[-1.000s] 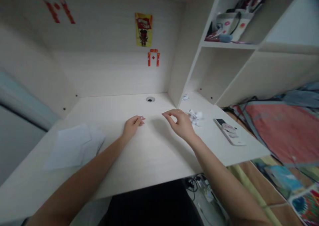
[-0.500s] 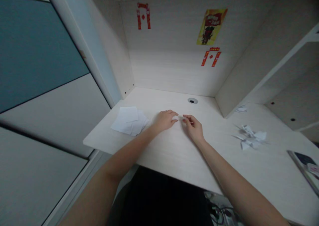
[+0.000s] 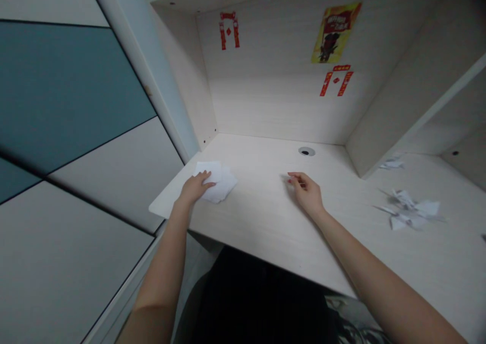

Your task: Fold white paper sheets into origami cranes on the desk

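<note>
Two hands apart on a pale desk, one on paper.

The left hand (image 3: 193, 188) lies flat, fingers loose, on the near edge of a small stack of white sheets (image 3: 223, 184) at the left centre of the frame, close to the desk's (image 3: 266, 222) left corner. The right hand (image 3: 307, 192) rests mid-frame, well apart from the sheets, fingertips drawn together; I cannot tell whether they pinch anything. Crumpled paper scraps (image 3: 410, 210) lie far right.
</note>
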Available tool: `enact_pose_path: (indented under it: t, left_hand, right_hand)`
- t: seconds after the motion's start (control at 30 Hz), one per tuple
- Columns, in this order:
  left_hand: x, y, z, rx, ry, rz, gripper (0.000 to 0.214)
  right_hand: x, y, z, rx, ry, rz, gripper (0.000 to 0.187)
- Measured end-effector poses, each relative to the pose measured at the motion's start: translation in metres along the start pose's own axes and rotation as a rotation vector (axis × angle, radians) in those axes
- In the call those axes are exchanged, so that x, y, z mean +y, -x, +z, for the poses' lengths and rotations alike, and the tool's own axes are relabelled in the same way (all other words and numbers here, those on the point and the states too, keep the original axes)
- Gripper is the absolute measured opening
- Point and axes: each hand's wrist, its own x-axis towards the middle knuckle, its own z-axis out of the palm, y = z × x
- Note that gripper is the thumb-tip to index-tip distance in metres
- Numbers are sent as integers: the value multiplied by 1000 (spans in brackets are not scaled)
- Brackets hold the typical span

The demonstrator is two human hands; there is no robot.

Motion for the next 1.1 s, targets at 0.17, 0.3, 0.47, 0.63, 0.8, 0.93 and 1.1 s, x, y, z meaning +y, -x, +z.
enact_pose_path:
  t: [0.17,0.3,0.47,0.63,0.8,0.93,1.1]
  left_hand:
    - [5,3,-2,17,70,-50,53]
    - [-1,-8,-13,42,224,-109,54]
    - [-4,-23,-28,63,497,-151,32]
    - [1,-26,-39,189,566,-116,18]
    - [54,-48,-35,280,955,-46,25]
    - [132,-73,-13,-56,1507,147,31]
    - [192,-83,24,-121,1664,129,34]
  right_hand:
    - [-1,0,0,0,19,-8,34]
    - [0,0,0,-4,29,-32,32]
    - [3,-1,2,-35,30,-39,31]
    - [4,-1,3,-51,30,-56,30]
    - [-4,0,2,-31,47,-78,34]
    - [-12,-3,-7,28,9,-172,54]
    - [-14,-8,-15,4,-34,-281,75]
